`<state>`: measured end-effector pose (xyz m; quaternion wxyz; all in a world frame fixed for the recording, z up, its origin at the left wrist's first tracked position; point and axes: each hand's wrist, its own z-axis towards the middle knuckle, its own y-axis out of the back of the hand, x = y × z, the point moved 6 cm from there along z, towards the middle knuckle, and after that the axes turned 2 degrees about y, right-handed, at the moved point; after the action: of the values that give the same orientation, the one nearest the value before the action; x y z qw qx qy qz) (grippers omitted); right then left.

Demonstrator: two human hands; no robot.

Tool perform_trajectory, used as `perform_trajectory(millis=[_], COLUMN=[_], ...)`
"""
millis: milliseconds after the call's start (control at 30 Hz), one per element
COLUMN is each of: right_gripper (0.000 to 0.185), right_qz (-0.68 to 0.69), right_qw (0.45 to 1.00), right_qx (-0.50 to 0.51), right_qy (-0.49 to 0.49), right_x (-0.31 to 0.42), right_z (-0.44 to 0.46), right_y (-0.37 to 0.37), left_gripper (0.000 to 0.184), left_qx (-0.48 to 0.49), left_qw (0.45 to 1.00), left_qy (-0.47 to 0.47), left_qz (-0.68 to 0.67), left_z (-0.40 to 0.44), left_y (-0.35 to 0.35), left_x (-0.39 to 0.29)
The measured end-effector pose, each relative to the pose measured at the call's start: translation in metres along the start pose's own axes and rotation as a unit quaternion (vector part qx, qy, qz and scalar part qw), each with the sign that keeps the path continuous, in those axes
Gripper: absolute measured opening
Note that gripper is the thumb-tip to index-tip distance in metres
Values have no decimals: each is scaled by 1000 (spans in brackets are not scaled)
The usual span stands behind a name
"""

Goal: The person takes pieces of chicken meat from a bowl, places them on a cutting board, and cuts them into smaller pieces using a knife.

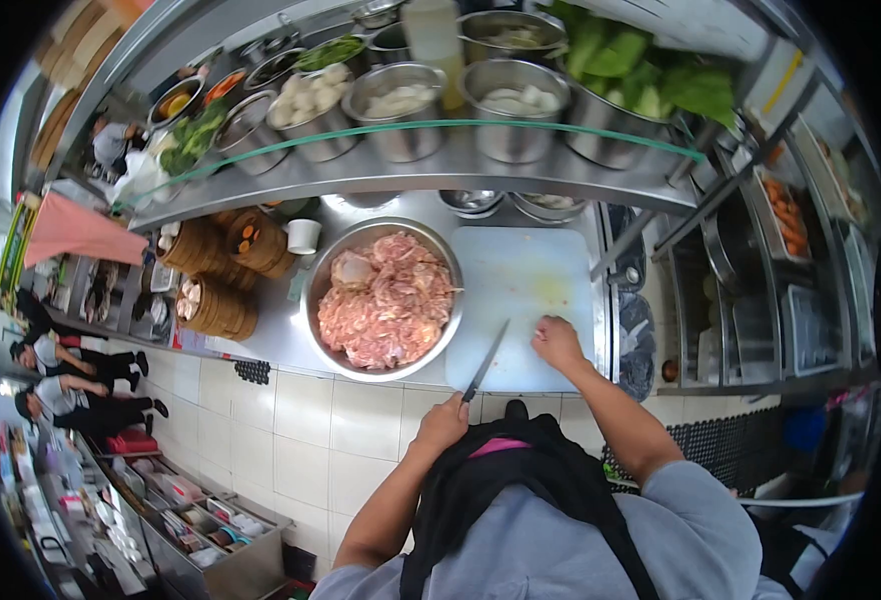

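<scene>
My left hand [444,424] is closed around the dark handle of a knife [488,362], at the near edge of the white cutting board [521,265]. The blade points up and to the right across the board. My right hand [558,342] is over the board's right half, fingers curled in; whatever they hold, if anything, is too small to make out. Left of the board stands a large steel bowl [313,338] heaped with raw pink meat [386,300]. Yellowish smears and small scraps mark the board.
Stacked bamboo steamers [219,308] and a white cup [304,236] stand left of the bowl. Overhead, a steel shelf [421,170] with a glass edge carries pots of vegetables and leafy greens [651,75]. Racks [761,375] flank the right. Other people [71,395] stand far left.
</scene>
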<state>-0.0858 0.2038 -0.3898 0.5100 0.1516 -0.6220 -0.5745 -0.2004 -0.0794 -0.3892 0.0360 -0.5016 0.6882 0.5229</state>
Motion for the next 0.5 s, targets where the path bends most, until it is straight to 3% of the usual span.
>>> perform_trajectory(millis=[33, 67, 100, 167, 267, 333, 433, 467, 500], right_gripper=[13, 11, 11, 10, 9, 12, 19, 24, 30], right_qz=[168, 321, 314, 514, 596, 568, 494, 257, 1], right_qw=[966, 868, 872, 766, 764, 809, 865, 964, 986], right_qx=[85, 165, 169, 154, 87, 19, 12, 71, 122], right_qy=[-175, -341, -336, -354, -232, -149, -84, 12, 109], right_x=[-13, -15, -7, 16, 94, 146, 193, 200, 212], right_z=[1, -4, 6, 26, 95, 146, 204, 219, 226], right_y=[2, -2, 8, 17, 53, 62, 28, 0, -24], left_gripper=[31, 31, 31, 31, 31, 31, 32, 33, 34], left_qx=[-7, 5, 18, 17, 44, 50, 66, 82, 97], left_qw=[1000, 1000, 999, 999, 996, 994, 993, 991, 988], left_qy=[3, -9, -21, -31, -66, -84, -92, -104, -116], left_qz=[-10, -14, -16, -35, -41, -40, -18, -21, -23], left_z=[1, 3, 4, 7, 13, 17, 23, 25, 26], left_y=[2, 3, 4, 11, 10, 9, 13, 11, 10], left_x=[3, 5, 6, 8, 13, 17, 19, 20, 21])
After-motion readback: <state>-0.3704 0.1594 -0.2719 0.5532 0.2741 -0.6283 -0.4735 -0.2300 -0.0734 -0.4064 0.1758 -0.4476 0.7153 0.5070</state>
